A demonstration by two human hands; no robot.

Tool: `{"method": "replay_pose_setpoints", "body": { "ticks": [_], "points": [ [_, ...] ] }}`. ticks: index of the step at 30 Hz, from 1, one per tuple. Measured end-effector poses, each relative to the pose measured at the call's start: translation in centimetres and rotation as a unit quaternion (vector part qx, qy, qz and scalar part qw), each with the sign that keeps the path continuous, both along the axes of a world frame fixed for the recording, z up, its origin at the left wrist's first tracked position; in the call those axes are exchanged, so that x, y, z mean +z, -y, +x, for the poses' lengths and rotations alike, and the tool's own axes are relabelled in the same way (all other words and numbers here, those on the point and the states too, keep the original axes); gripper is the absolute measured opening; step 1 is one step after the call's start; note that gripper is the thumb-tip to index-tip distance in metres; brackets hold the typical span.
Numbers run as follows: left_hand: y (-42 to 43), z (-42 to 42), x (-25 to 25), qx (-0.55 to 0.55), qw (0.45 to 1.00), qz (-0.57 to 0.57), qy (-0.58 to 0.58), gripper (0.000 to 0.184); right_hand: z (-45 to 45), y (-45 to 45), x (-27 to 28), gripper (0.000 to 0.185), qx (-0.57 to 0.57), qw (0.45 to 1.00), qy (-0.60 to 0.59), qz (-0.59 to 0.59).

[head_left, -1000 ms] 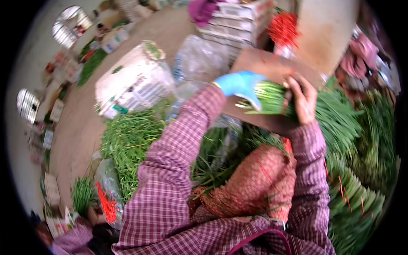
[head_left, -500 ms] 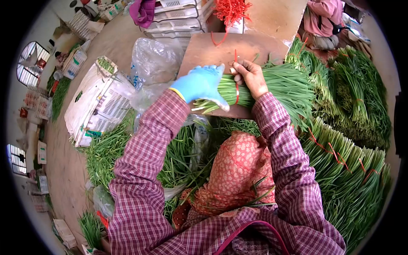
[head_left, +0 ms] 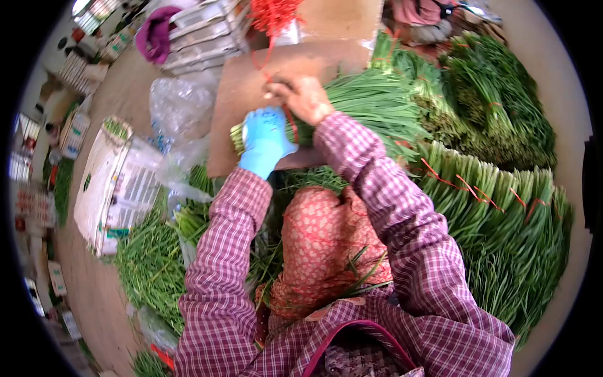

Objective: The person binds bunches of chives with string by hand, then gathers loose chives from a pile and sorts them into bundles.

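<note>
A bunch of chives (head_left: 370,100), with long flat green leaves, lies across a brown board (head_left: 235,78), cut stems to the left. My left hand (head_left: 264,138), in a blue glove, is wrapped over the bunch near its stem end. A thin red tie (head_left: 291,122) runs around the bunch just right of the glove. My bare right hand (head_left: 304,97) is beyond the tie, fingers pinched together at the tie's upper end; motion blurs the fingertips. The bunch's underside is hidden.
Bundled chives (head_left: 496,232) with red ties stand in rows at right. Loose greens (head_left: 151,264) lie lower left, beside a white crate (head_left: 103,195) and clear plastic bag (head_left: 179,107). Red ties (head_left: 273,16) hang behind the board near stacked crates (head_left: 204,31). Another person (head_left: 418,12) sits far right.
The view has shifted, moving the scene leftward. My left hand, spread over the stems before, has closed around them. My right hand has moved left across the bunch, drawing the tie's end.
</note>
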State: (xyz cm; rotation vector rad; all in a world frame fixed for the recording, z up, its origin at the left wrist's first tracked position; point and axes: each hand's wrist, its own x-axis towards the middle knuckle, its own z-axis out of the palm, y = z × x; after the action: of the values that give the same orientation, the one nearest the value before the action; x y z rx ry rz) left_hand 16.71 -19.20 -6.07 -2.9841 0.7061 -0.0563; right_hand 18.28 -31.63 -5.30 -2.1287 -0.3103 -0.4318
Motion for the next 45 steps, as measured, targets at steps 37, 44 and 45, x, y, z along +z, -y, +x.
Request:
{"method": "replay_pose_setpoints", "body": {
  "ticks": [37,44,45],
  "points": [
    [1.4,2.1,0.3,-0.063,0.986,-0.126,-0.085,0.061,-16.0,1.0,-6.1,0.029,0.045,0.926,-0.056,0.37],
    [9.1,-2.4,3.2,-0.168,0.955,-0.23,-0.085,0.059,-15.8,7.1,-8.1,0.078,-0.109,0.915,-0.122,0.368],
    [10.9,-4.0,3.3,-0.193,0.938,-0.271,-0.1,0.058,-16.9,8.4,-6.9,0.082,-0.105,0.901,-0.07,0.415]
  ]
}}
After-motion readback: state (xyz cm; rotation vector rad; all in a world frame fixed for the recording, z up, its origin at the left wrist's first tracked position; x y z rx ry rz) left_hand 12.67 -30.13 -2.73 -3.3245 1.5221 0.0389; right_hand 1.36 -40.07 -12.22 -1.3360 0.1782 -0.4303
